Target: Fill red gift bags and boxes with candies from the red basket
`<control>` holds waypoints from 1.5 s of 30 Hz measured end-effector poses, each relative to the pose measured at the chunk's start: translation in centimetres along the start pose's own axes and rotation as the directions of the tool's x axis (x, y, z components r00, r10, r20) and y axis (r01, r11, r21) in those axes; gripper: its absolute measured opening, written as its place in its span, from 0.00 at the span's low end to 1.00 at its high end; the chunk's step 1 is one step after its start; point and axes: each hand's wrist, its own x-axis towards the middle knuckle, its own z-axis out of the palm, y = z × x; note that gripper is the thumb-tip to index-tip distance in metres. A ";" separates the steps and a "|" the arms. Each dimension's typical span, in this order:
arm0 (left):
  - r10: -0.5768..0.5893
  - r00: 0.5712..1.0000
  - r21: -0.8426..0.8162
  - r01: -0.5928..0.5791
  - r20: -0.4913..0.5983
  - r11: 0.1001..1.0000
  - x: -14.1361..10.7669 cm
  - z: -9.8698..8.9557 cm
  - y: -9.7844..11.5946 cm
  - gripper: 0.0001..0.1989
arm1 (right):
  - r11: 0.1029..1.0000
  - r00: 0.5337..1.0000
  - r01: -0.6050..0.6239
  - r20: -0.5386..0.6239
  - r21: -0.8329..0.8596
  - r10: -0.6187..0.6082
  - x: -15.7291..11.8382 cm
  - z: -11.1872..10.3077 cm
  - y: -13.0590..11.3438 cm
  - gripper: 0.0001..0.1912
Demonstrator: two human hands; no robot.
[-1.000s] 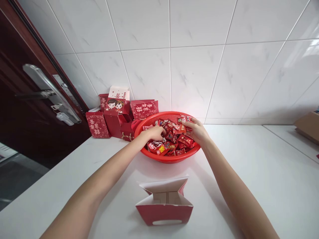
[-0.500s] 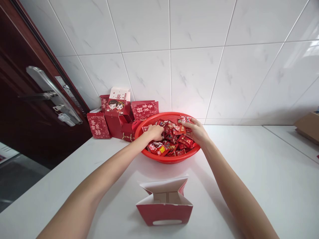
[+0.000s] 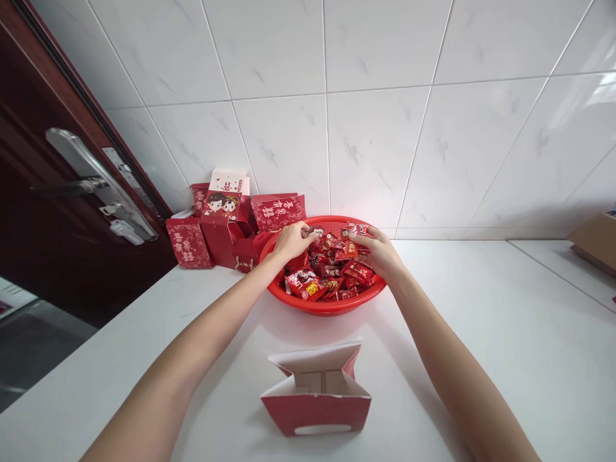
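My left hand [image 3: 292, 242] is over the back left of a red plastic basket [image 3: 327, 308], its fingertips closed on a dark red wrapped candy [image 3: 316, 231]. At the basket's right side, my right hand [image 3: 382, 254] pinches a red-and-white wrapped candy [image 3: 357, 228] between thumb and fingers. Beneath both hands lies a heap of red candies [image 3: 332, 269] in shiny wrappers, a larger "LOVE" packet [image 3: 305, 283] among them at the front left. Nearer to me stands a red paper box [image 3: 317, 414], its white-lined top open. Its visible inside shows bare card.
Several red printed boxes [image 3: 226, 228] stand against the tiled wall [image 3: 289, 141] at the left. Beyond them is a dark red door [image 3: 58, 256] with a metal handle. A brown cardboard box [image 3: 594, 244] sits on the white counter [image 3: 481, 308] at the far right.
My left hand has lifted from the heap toward the basket's back rim, and a dark red candy now shows in its fingertips. My right hand stays nearly still with its candy.
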 end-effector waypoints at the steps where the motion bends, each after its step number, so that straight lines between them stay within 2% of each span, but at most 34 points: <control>1: -0.005 1.000 -0.031 0.004 -0.010 1.000 0.1 0.1 -0.1 0.13 | 1.000 1.000 0.001 0.001 -0.001 -0.001 0.0 0.0 0.0 0.16; 6: 0.007 1.000 -0.139 -0.011 -0.031 0.990 0.0 0.0 -0.2 0.10 | 1.000 1.000 0.001 0.009 0.002 -0.001 -0.1 0.0 -0.1 0.17; 9: 0.103 0.994 -0.262 -0.108 -0.032 0.959 -0.1 -0.2 -0.1 0.11 | 1.000 1.000 0.008 0.023 -0.004 -0.007 -0.2 0.0 -0.1 0.18; 12: 0.229 0.973 -0.498 -0.205 -0.012 0.843 -0.3 -0.4 0.6 0.12 | 1.000 0.998 0.012 0.055 -0.018 -0.011 -0.3 0.0 -0.1 0.20; 14: 0.291 0.956 -0.641 -0.207 0.027 0.740 -0.5 -0.4 1.6 0.18 | 1.000 0.996 0.014 0.086 -0.022 -0.012 -0.3 0.0 -0.1 0.21; 18: 0.391 0.917 -0.739 -0.209 0.080 0.641 -1.3 0.1 4.1 0.26 | 0.999 0.992 0.042 0.117 0.005 -0.043 -0.3 0.0 -0.2 0.23; 23: 0.358 0.933 -0.778 -0.212 0.018 0.592 -1.7 0.8 5.2 0.23 | 0.997 0.996 0.062 0.058 0.055 -0.065 -0.2 0.1 -0.3 0.22; 26: 0.299 0.954 -0.797 -0.197 -0.022 0.571 -1.6 1.1 4.8 0.22 | 0.996 0.988 0.068 0.133 0.058 -0.075 -0.2 0.2 -0.3 0.23; 29: 0.235 0.971 -0.844 -0.167 -0.051 0.510 -1.5 1.3 4.3 0.22 | 0.995 0.977 0.094 0.187 0.043 -0.100 -0.2 0.2 -0.1 0.27; 33: 0.215 0.977 -0.918 -0.071 0.016 0.390 -1.7 1.4 4.2 0.21 | 0.991 0.981 0.130 0.138 0.044 -0.135 -0.2 0.3 0.0 0.28; 36: 0.212 0.975 -0.942 -0.006 0.070 0.335 -1.9 1.3 4.3 0.20 | 0.991 0.988 0.131 0.081 0.039 -0.133 -0.1 0.3 0.0 0.26; 40: 0.204 0.977 -0.940 -0.010 0.064 0.342 -1.8 1.1 4.2 0.21 | 0.991 0.988 0.131 0.073 0.034 -0.133 -0.1 0.2 -0.1 0.23; 45: 0.233 0.971 -0.927 -0.038 0.054 0.374 -1.7 1.3 3.9 0.23 | 0.997 0.980 0.061 0.188 0.044 -0.069 -0.2 0.1 0.0 0.20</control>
